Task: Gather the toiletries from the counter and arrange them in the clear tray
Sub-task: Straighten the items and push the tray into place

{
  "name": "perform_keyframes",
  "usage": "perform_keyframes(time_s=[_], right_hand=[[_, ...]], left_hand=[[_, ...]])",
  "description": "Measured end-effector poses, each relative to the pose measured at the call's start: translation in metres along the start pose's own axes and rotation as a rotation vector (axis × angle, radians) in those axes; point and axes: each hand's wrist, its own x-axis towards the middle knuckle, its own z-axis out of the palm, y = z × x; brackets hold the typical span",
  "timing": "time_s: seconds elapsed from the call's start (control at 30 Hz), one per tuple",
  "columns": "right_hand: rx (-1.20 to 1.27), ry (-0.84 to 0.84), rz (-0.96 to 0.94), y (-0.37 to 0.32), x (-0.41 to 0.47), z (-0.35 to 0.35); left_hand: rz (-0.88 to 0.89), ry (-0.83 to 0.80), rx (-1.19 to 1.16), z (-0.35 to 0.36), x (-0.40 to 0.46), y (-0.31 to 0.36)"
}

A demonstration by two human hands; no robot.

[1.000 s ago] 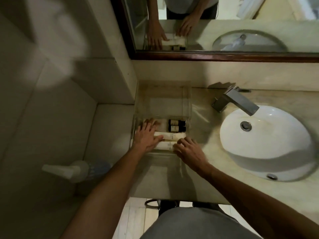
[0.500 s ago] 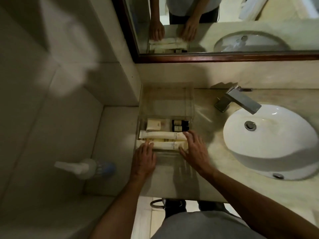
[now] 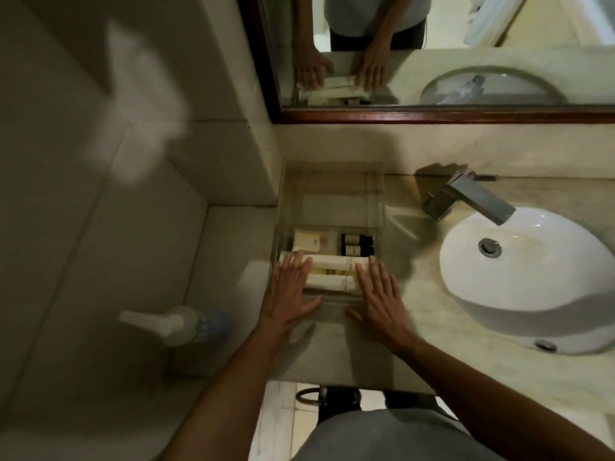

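Note:
A clear tray [image 3: 374, 201] sits on the counter against the left wall. Inside lie two long cream tubes [image 3: 336, 263] side by side, a small cream box [image 3: 307, 241] at the back left, and two small dark bottles [image 3: 356, 245] at the back right. My left hand [image 3: 289, 291] rests flat, fingers spread, on the left ends of the tubes. My right hand [image 3: 377, 294] lies flat with fingers apart on their right ends, at the tray's near right corner. Neither hand grips anything.
A white sink basin [image 3: 529, 271] with a square metal tap [image 3: 466, 201] fills the counter's right side. A wood-framed mirror [image 3: 432, 113] hangs behind. A white spray bottle [image 3: 173, 322] stands on the lower ledge at left. The counter's front edge is just below my wrists.
My left hand has slid from the tray's back left toward the near edge, uncovering the cream box. Both hands now lie flat and spread on the ends of the tubes.

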Motion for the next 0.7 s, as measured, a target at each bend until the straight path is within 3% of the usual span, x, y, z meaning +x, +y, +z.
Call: perform_keyframes(time_s=[0.13, 0.4, 0.53, 0.7], right_hand=[[-0.026, -0.046, 0.000, 0.000, -0.004, 0.002], [0.050, -0.043, 0.015, 0.000, -0.011, -0.004], [0.211, -0.034, 0.087, 0.006, -0.011, -0.009], [0.261, -0.088, 0.104, 0.015, -0.005, -0.012]], left_hand=[[-0.044, -0.112, 0.021, -0.003, 0.015, -0.002], [-0.174, -0.061, -0.008, -0.004, 0.015, 0.010], [-0.189, -0.004, -0.044, -0.007, 0.008, 0.017], [-0.223, -0.029, 0.001, -0.011, -0.005, 0.010]])
